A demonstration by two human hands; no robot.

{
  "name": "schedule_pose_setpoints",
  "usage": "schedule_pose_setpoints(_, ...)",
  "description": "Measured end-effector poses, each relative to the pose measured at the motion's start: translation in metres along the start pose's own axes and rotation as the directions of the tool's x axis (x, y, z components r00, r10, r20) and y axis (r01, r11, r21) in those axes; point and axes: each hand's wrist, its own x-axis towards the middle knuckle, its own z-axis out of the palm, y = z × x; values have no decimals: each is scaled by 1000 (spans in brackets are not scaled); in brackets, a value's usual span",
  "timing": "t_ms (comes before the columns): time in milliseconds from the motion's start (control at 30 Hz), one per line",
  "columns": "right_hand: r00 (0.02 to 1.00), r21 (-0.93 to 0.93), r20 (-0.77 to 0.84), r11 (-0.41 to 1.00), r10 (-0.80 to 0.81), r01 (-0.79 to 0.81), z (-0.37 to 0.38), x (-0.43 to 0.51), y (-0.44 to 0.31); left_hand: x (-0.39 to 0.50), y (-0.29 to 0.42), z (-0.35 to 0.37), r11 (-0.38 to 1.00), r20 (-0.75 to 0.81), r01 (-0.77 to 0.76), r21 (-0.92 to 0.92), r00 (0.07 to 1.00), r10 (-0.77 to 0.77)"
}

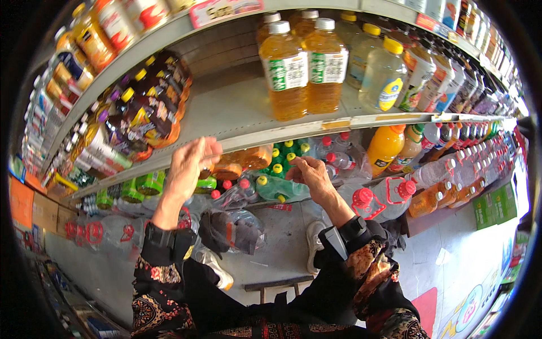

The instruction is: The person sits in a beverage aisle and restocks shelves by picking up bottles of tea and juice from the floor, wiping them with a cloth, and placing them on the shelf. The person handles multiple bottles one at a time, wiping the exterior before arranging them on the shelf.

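My left hand [189, 167] is raised at the front edge of the middle shelf, fingers apart, holding nothing. To its left, shrink-wrapped dark drink bottles [156, 106] stand on that shelf. My right hand [311, 173] hovers over the bottom shelf with bent fingers and nothing visible in it. Near its fingers are green bottles with yellow caps [277, 168] and small clear bottles with red caps [341, 160]. Two large bottles of amber drink [284, 76] stand upright on the middle shelf, with more behind them. Beside them is a pale yellow drink bottle with a yellow cap [383, 78].
Large clear water jugs with red handles [387, 199] stand at the lower right; more [114, 231] are at the lower left. A dark grey cap [228, 231] lies between my feet and the shelf. Green cartons [495, 205] stand at the right. A low stool [277, 283] is below me.
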Motion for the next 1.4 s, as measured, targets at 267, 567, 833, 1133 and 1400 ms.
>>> schedule_pose_setpoints(267,994,-149,11,983,109,-106,69,29,45,-91,-99,-63,891,85,452,43,887,-454)
schedule_pose_setpoints(567,959,13,-280,998,-50,56,141,99,68,-93,-148,-66,889,206,456,42,867,-455)
schedule_pose_setpoints(833,793,-622,-184,694,-581,364,140,156,106,-83,-148,-69,913,159,407,-15,903,-400)
schedule_pose_setpoints(1133,959,52,-264,991,-106,124,153,117,73,-67,-162,-49,826,208,499,-263,865,-457)
schedule_pose_setpoints(1400,994,272,9,957,107,-106,136,49,66,-38,-173,-24,624,157,504,-597,836,-525)
